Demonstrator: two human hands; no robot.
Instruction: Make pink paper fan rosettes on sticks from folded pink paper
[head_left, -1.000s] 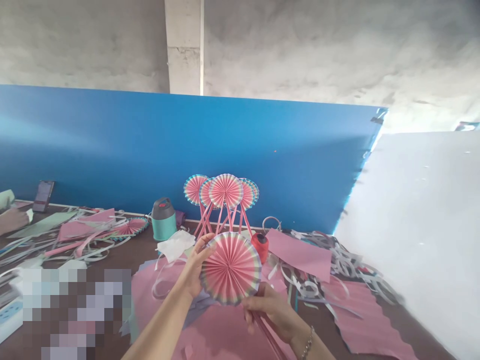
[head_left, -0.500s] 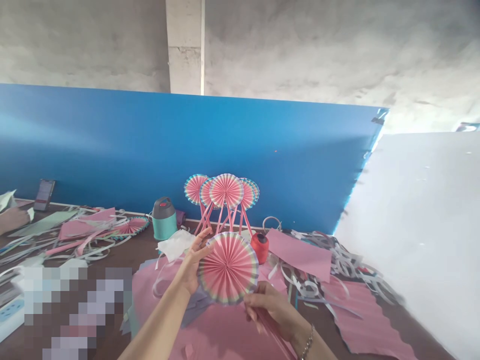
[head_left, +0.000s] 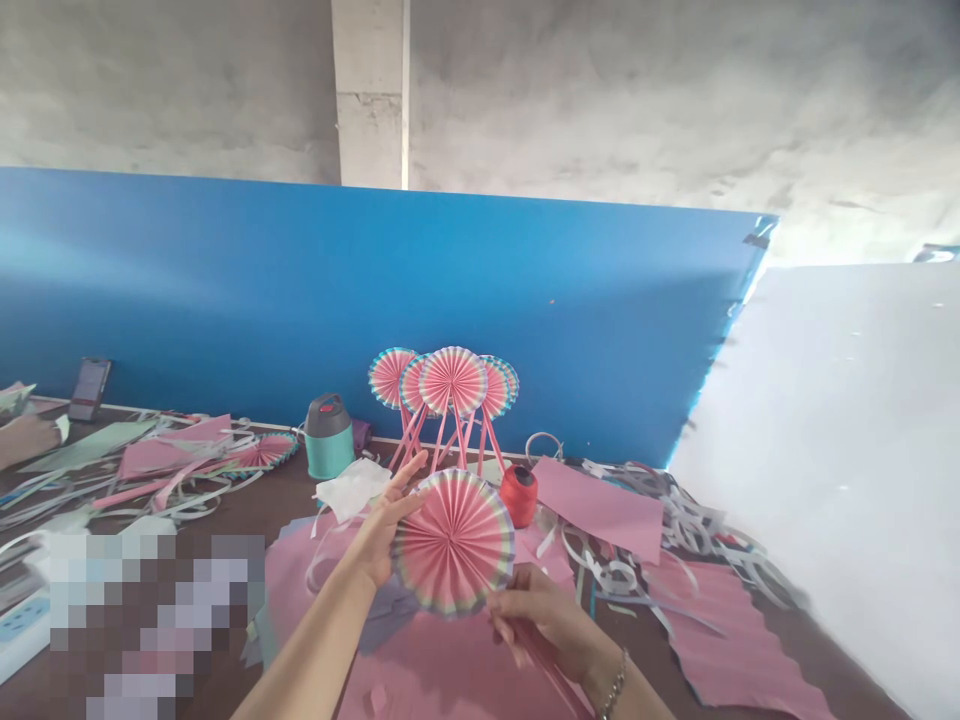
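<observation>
Left hand [head_left: 381,535]: fingers spread against round, pleated pink paper fan [head_left: 454,545]
Right hand [head_left: 541,610]: pinching its slender pink handle [head_left: 553,676]
Fan: between hands, handle slanting down rightward

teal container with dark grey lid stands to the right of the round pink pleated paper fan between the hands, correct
Not quite: the head view shows the teal container with dark grey lid standing to the left of the round pink pleated paper fan; the rest holds.

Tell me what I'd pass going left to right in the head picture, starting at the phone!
Phone, flat-lying pink fan, teal container, left hand, held pink fan, red spool, wavy pink sheet.
</observation>
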